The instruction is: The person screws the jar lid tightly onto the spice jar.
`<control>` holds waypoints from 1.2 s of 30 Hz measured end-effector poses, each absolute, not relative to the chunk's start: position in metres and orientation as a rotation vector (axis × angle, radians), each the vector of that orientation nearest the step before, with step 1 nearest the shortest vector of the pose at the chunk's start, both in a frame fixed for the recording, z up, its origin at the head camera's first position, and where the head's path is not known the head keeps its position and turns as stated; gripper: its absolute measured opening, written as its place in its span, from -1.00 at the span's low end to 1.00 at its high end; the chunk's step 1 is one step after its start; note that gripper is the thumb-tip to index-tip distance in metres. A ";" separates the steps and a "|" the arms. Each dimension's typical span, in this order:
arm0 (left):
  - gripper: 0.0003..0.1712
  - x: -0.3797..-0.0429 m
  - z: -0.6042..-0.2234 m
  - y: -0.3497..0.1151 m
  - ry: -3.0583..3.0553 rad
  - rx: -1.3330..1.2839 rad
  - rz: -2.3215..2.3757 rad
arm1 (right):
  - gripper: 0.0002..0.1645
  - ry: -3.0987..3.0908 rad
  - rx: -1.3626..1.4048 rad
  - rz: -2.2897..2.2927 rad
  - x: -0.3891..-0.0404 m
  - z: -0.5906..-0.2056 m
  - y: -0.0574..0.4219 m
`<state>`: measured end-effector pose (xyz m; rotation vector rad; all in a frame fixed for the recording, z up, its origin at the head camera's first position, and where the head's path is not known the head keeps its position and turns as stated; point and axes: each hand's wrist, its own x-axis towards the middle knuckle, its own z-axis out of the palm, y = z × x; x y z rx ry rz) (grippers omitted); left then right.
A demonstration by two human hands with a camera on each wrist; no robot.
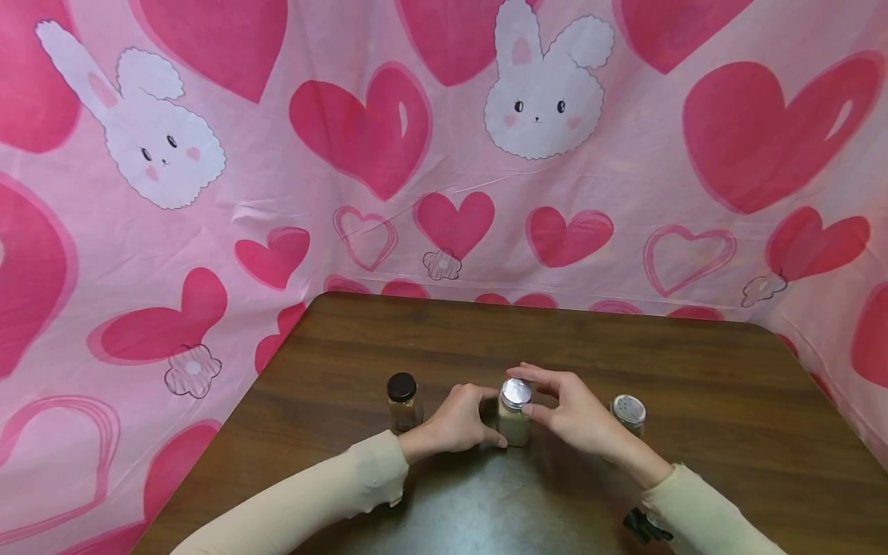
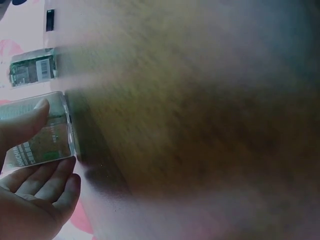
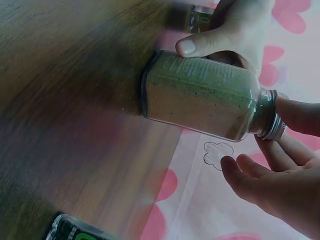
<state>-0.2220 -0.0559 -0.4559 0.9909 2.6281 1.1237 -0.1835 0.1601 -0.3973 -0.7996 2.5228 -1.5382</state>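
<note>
A square glass spice jar (image 1: 514,429) with greenish-brown seasoning stands upright on the table between both hands. Its silver metal lid (image 1: 516,393) is on top. My left hand (image 1: 458,420) holds the jar's body, the thumb on one side and the fingers on the other, as the left wrist view also shows. With thumb and fingers my right hand (image 1: 574,412) pinches the lid; in the right wrist view the lid (image 3: 274,116) sits on the jar's neck. White print shows on the jar (image 2: 55,135) in the left wrist view.
Left of my left hand stands a spice jar (image 1: 403,402) with a black cap. Behind my right wrist is another jar with a perforated silver top (image 1: 629,411). A small black object (image 1: 647,526) lies by the right sleeve. Heart-printed cloth (image 1: 569,177) hangs behind the wooden table (image 1: 444,327).
</note>
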 end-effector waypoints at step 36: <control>-0.41 -0.221 -0.455 -0.056 2.620 0.996 1.122 | -0.36 2.594 -0.952 -1.445 -0.184 -0.387 0.155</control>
